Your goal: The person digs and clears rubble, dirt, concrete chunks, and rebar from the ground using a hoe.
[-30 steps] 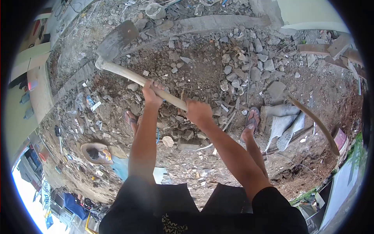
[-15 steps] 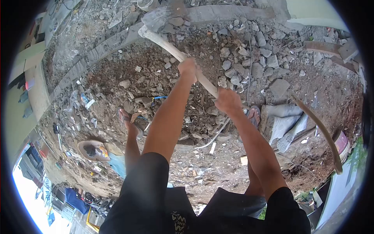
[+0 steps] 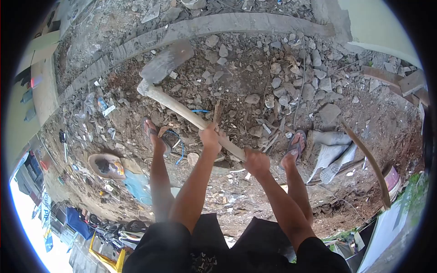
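Note:
A hoe (image 3: pixel 180 109) with a pale wooden handle slants across the middle of the view, its flat grey blade (image 3: pixel 168 61) over the rubble at the upper left. My left hand (image 3: pixel 210 138) is wrapped round the handle about halfway along. Closer to the handle's lower right end, my right hand (image 3: pixel 256 162) grips it as well, fingers closed. Below the blade lies loose brown soil with broken stones (image 3: pixel 252 98). A blue strip (image 3: pixel 182 152) lies on the ground left of my left hand, close to my sandalled left foot (image 3: pixel 151 129).
A concrete strip (image 3: pixel 218 23) curves across the far side. Grey boots (image 3: pixel 334 152) lie right of my right foot (image 3: pixel 296 144), with a curved wooden pole (image 3: pixel 368 157) and a bucket (image 3: pixel 392 178) beyond. A hat (image 3: pixel 104 165) rests at the left.
The hoe has come back toward me and to the left, its blade now nearer on this side of the concrete strip. Both hands moved down and left with the handle.

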Motion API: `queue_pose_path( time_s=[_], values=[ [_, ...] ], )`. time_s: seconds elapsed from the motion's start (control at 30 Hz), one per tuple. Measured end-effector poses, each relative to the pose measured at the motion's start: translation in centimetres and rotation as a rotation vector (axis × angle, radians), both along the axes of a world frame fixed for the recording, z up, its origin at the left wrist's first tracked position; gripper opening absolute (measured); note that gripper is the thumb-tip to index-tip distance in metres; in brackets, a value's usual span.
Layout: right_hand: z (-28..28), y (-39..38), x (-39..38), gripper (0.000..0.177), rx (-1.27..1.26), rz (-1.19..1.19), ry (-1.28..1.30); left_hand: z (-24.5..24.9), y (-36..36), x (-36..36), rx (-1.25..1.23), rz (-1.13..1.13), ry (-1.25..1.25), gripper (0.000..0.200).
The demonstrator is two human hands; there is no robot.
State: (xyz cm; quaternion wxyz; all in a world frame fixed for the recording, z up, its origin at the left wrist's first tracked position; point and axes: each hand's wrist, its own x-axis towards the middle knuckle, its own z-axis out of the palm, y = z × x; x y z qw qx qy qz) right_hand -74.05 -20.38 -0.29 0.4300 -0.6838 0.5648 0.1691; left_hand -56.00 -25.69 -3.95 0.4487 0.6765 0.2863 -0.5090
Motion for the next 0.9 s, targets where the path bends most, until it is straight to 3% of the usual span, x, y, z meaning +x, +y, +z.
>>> queue_pose_path(
  time_s=[0.07, 0.13, 0.27, 0.33, 0.4, 0.47, 0.53, 0.63, 0.7, 0.73, 0.77, 0.83, 0.9],
  values=[
    [-3.6, -7.4, 1.9, 0.016, -0.035, 0.154, -0.021, -4.7, -4.1, 3.2, -0.166, 0.023, 0.012, 0.024],
    [-5.7, -13.9, 3.0, 0.021, -0.024, 0.216, 0.046, -7.7, -9.2, 3.7, -0.13, 0.051, -0.031, 0.023],
    [-7.5, -12.0, -0.2, 0.027, 0.085, 0.232, 0.099, -11.9, -8.6, -0.1, 0.032, 0.015, 0.058, 0.021],
    [-5.9, -8.7, 0.1, 0.026, 0.228, 0.072, 0.121, -10.2, -8.6, -0.9, 0.072, -0.114, -0.004, 0.019],
    [-3.0, -3.7, 0.1, 0.028, 0.342, -0.047, 0.099, -8.5, -5.3, -1.6, 0.274, -0.379, -0.002, 0.016],
    [-1.0, 0.2, 0.7, 0.03, 0.404, -0.166, 0.071, -7.7, -2.7, -2.2, 0.267, -0.383, 0.029, 0.013],
    [1.2, 3.8, 2.3, 0.031, 0.422, -0.266, 0.02, -4.6, -0.4, -1.7, 0.309, -0.717, -0.117, 0.013],
    [7.5, 8.6, 3.3, 0.032, 0.452, -0.419, 0.057, 0.2, 4.0, -2.3, 0.38, -0.934, -0.139, 0.02],
    [10.6, 13.4, 2.8, 0.033, 0.522, -0.524, 0.046, 0.4, 10.4, -3.4, 0.311, -1.197, -0.136, 0.023],
    [12.9, 16.7, 2.9, 0.031, 0.468, -0.508, 0.083, 0.5, 15.2, -4.1, 0.292, -1.045, -0.065, 0.023],
    [15.3, 19.2, 3.0, 0.032, 0.501, -0.515, 0.132, 4.6, 16.6, -4.4, 0.298, -0.96, 0.004, 0.023],
    [18.1, 23.9, 2.7, 0.031, 0.529, -0.525, 0.195, 10.9, 17.7, -5.4, 0.303, -1.016, -0.024, 0.021],
    [19.5, 24.1, 3.3, 0.032, 0.498, -0.522, 0.212, 12.1, 19.4, -5.0, 0.242, -0.983, -0.044, 0.018]
  ],
)
